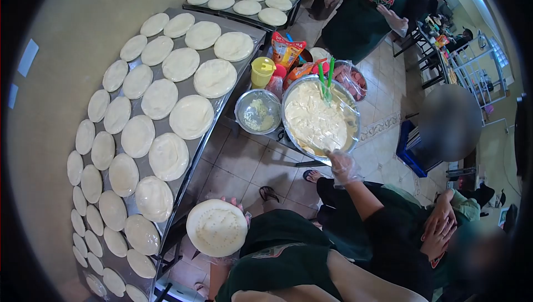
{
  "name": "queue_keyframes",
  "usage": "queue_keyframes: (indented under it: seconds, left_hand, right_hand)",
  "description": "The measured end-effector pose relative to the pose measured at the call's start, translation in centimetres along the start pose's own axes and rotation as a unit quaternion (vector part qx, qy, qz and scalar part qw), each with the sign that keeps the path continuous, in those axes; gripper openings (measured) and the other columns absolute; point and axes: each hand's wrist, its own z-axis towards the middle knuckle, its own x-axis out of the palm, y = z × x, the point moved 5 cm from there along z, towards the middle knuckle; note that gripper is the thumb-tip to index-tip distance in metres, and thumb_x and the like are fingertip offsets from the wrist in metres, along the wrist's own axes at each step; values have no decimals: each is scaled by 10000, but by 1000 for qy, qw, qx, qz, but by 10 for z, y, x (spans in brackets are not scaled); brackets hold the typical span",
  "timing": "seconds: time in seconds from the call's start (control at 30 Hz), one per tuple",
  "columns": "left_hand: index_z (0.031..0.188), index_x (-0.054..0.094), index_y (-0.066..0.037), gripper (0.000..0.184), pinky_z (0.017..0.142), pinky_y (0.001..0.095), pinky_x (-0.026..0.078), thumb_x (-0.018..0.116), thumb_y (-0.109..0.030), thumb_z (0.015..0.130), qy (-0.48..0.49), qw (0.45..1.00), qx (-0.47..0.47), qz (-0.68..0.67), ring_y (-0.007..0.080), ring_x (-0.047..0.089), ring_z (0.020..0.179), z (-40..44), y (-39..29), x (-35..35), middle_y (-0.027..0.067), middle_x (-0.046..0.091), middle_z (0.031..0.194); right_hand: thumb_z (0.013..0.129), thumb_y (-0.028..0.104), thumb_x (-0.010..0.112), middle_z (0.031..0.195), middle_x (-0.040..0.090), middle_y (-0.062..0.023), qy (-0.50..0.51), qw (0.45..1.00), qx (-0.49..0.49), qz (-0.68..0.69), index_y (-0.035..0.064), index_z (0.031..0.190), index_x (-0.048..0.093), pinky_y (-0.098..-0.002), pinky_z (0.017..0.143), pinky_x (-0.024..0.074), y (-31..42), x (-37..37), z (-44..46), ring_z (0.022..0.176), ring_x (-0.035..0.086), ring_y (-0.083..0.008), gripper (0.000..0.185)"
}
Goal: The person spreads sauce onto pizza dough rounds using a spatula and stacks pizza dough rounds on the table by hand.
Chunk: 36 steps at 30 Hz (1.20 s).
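My left hand (240, 207) holds a round pizza crust (216, 228), pricked with small holes, in front of my apron. Only some fingertips and clear plastic glove show around its edge. My right hand (345, 167), also in a clear glove, reaches over the near rim of a large metal bowl (286, 127). Its fingers are closed at the pale creamy mixture (313, 114); what they grip is hidden. Green-handled utensils (327, 77) stand in the mixture at the far side.
Many pale crusts fill the metal table (222, 88) on the left and another table (239, 20) behind. A smaller bowl (258, 112), a yellow-lidded jug (262, 72), packets (287, 51) and a bowl of pink pieces (351, 80) surround the large bowl. People stand ahead and at right; a blue crate (408, 149) sits on the floor.
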Motion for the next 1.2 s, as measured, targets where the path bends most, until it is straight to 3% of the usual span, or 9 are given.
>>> queue_keyframes:
  seconds: [0.1, 0.2, 0.3, 0.47, 0.57, 0.67, 0.77, 1.0, 1.2]
  left_hand:
    - [1588, 292, -176, 679, 1208, 537, 202, 317, -560, 1029, -13, 1000, 7, -18, 274, 365, 1463, 2, 5, -26, 105, 337, 1622]
    - [1592, 281, -179, 688, 1207, 526, 209, 296, -575, 1030, -72, 987, 14, 142, 274, 370, 1458, 6, 10, -41, 103, 324, 1627]
    - [1594, 276, -173, 672, 1214, 518, 198, 280, -556, 1041, -73, 997, 5, -34, 278, 369, 1456, 14, 19, -19, 106, 314, 1630]
    - [1592, 277, -161, 672, 1218, 514, 194, 283, -549, 1043, -78, 994, -11, -76, 299, 373, 1450, 29, 26, -19, 121, 313, 1628]
    - [1587, 285, -157, 674, 1217, 520, 201, 294, -551, 1040, -86, 995, -14, -50, 310, 382, 1441, 41, 30, -19, 126, 326, 1620]
    - [1574, 310, -153, 666, 1209, 532, 225, 305, -549, 1038, -84, 995, -27, -38, 318, 402, 1425, 55, 29, -29, 131, 363, 1598]
    - [1556, 346, -151, 648, 1196, 544, 259, 319, -540, 1038, -102, 993, -46, -44, 328, 427, 1404, 70, 29, -32, 141, 410, 1565]
    - [1546, 364, -157, 632, 1199, 551, 261, 332, -529, 1037, -142, 988, -36, -44, 337, 438, 1397, 91, 29, -33, 157, 409, 1562]
    - [1562, 331, -149, 656, 1212, 571, 236, 345, -537, 1032, -105, 991, -51, -70, 365, 402, 1425, 92, 34, -53, 172, 374, 1581]
  right_hand:
    - [1010, 176, 478, 898, 695, -176, -26, 998, -53, -30, 163, 1282, 625, -474, 696, 565, 3, 20, 34, 838, 708, -356, 310]
    - [1048, 291, 442, 836, 681, -207, -12, 994, -100, 40, 62, 1013, 670, -505, 704, 541, -6, 43, 52, 807, 688, -389, 325]
    - [1040, 284, 455, 876, 700, -191, 6, 991, -113, 70, 76, 1052, 685, -506, 716, 542, -25, 70, 59, 819, 692, -385, 310]
    - [1000, 263, 528, 968, 716, -200, 33, 967, -124, 220, 93, 1167, 683, -436, 773, 552, -42, 86, 53, 887, 701, -367, 284]
    - [985, 272, 589, 924, 721, -167, 100, 948, -44, 300, 76, 1154, 698, -370, 759, 539, -55, 93, 51, 838, 703, -267, 281]
    - [963, 194, 676, 864, 687, -22, 139, 876, -9, 461, 56, 1132, 709, -305, 732, 498, -84, 117, 54, 802, 600, -119, 221]
    - [961, 155, 676, 861, 680, -6, 168, 869, 14, 465, 57, 1110, 720, -297, 725, 493, -95, 103, 55, 794, 586, -105, 183]
    - [979, 252, 616, 1084, 730, -159, 77, 972, -96, 198, 115, 1172, 727, -434, 878, 544, -77, 60, 43, 1012, 694, -334, 262]
    - [968, 210, 648, 1029, 733, -143, 116, 941, -30, 315, 98, 1126, 728, -388, 856, 549, -74, 49, 28, 973, 705, -287, 210]
